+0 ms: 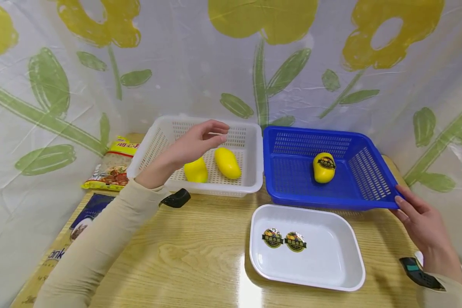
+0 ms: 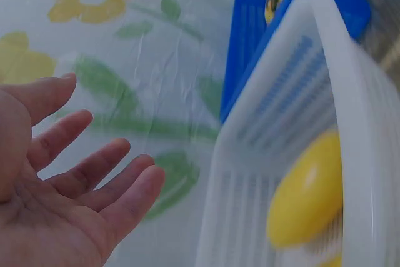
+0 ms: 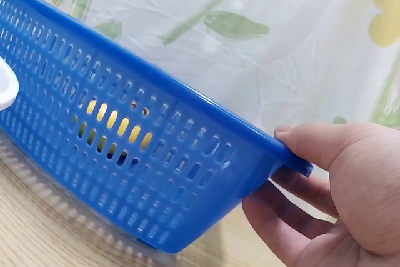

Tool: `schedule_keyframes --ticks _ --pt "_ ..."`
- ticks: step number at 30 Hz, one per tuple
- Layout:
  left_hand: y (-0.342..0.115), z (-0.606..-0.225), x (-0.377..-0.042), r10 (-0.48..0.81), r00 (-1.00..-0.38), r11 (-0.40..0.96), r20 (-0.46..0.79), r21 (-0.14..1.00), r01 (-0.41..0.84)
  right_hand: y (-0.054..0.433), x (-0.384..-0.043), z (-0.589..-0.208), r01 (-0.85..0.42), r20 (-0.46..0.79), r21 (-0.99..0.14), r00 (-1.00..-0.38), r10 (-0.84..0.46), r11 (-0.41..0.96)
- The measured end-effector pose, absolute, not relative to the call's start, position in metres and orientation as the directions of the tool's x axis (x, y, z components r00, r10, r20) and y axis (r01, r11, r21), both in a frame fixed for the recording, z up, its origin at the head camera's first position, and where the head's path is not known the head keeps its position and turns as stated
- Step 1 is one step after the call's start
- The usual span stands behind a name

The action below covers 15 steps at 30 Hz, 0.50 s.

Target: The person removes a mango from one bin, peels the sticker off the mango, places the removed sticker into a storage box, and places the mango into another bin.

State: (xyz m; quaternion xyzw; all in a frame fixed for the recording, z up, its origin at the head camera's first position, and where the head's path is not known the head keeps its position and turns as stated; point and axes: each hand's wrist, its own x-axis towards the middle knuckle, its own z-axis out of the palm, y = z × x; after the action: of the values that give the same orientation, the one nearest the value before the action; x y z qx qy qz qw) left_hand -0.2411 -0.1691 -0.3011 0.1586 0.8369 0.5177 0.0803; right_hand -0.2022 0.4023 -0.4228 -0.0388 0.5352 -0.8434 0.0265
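My left hand [image 1: 192, 145] is raised over the white basket [image 1: 254, 182], fingers loosely bent and the palm bare in the left wrist view. Below it, two yellow mangoes [image 1: 228, 163] lie inside that basket; the hand partly covers one of them. With the thumb on top and fingers underneath, my right hand [image 1: 423, 224] grips the near right corner of the blue basket [image 3: 206, 173]. Inside the blue basket rests one mango [image 1: 322, 174] with a dark round sticker [image 1: 326, 162] on it.
In front of the blue basket stands a white tray [image 1: 319, 267] with two round stickers [image 1: 272, 238] at its left. Food packets [image 1: 115, 164] lie at the table's left side. A flower-printed curtain [image 1: 192, 77] hangs behind the baskets.
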Motion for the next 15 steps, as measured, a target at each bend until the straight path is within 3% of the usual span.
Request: schedule_keyframes --ticks 10,15 --pt "-0.058 -0.321 -0.27 0.433 -0.901 0.323 0.028 0.929 0.183 0.403 -0.201 -0.425 -0.042 0.069 -0.922 -0.996 -0.057 -0.386" --pt "0.001 -0.338 -0.287 0.417 -0.909 0.349 -0.015 0.926 0.145 0.402 -0.2 -0.428 -0.024 0.056 -0.913 -0.996 -0.067 -0.407"
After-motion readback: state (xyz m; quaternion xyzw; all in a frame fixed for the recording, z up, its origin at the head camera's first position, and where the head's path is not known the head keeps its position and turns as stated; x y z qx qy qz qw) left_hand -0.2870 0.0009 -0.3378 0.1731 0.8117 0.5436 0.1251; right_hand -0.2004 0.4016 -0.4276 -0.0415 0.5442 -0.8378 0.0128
